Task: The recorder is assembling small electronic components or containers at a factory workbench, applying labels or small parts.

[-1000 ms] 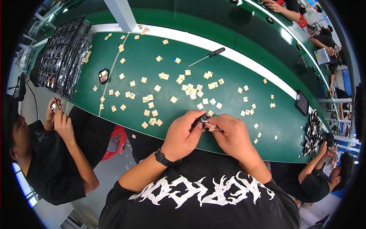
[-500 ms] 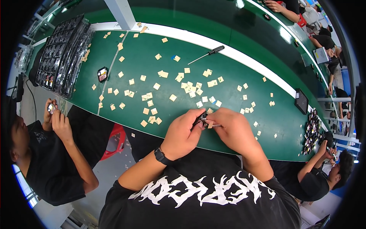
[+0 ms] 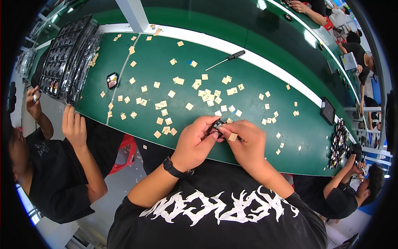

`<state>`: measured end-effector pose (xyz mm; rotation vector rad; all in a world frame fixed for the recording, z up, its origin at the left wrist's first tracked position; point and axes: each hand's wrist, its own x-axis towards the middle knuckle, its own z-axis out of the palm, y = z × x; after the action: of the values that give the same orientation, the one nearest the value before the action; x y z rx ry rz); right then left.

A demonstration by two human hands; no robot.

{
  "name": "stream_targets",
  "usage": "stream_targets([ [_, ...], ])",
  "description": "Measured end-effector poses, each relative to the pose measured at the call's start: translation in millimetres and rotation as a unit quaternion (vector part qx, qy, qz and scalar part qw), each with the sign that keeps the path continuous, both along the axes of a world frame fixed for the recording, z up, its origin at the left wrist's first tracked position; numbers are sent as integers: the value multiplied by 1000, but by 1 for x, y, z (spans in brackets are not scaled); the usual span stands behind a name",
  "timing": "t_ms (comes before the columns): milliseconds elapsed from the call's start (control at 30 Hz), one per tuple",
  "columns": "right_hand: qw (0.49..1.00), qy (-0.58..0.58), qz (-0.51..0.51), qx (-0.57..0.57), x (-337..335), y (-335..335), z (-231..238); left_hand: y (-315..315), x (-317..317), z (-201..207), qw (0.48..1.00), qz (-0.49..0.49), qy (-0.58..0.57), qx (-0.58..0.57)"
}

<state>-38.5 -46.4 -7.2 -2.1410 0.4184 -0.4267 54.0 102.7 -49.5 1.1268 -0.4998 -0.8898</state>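
Note:
My left hand, a black watch on its wrist, is closed around a small black device above the near edge of the green table. Bits of red and silver show on the device's face. My right hand is closed too, its thumb and fingertips touching the device's right side. Against those fingers is a tan paper square; whether it is pinched or stuck there I cannot tell. What lies between the right fingertips is hidden. Many similar paper squares are scattered over the table beyond my hands.
A black-handled screwdriver lies toward the far edge. Stacked black trays stand at the left, near another small device. At right are a black box and a heap of small devices. Co-workers sit on both sides.
My right hand has turned, bringing its fingertips onto the device, whose face shows more now. The tan square has shifted slightly right with it. The left co-worker's hands have moved apart.

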Motion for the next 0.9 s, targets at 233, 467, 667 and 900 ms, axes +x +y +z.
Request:
stream_targets([
  [233,973,-59,92,-201,-3,-1,-8,2,3,-3,997,21,63,-41],
  [467,974,11,120,-190,-8,-5,-3,4,9,-3,994,4,102,-27],
  [667,965,54,170,-192,-6,-10,10,6,12,-5,992,-3,114,-51],
  [900,993,-6,118,-9,-6,-14,17,5,8,3,984,42,162,-58],
])
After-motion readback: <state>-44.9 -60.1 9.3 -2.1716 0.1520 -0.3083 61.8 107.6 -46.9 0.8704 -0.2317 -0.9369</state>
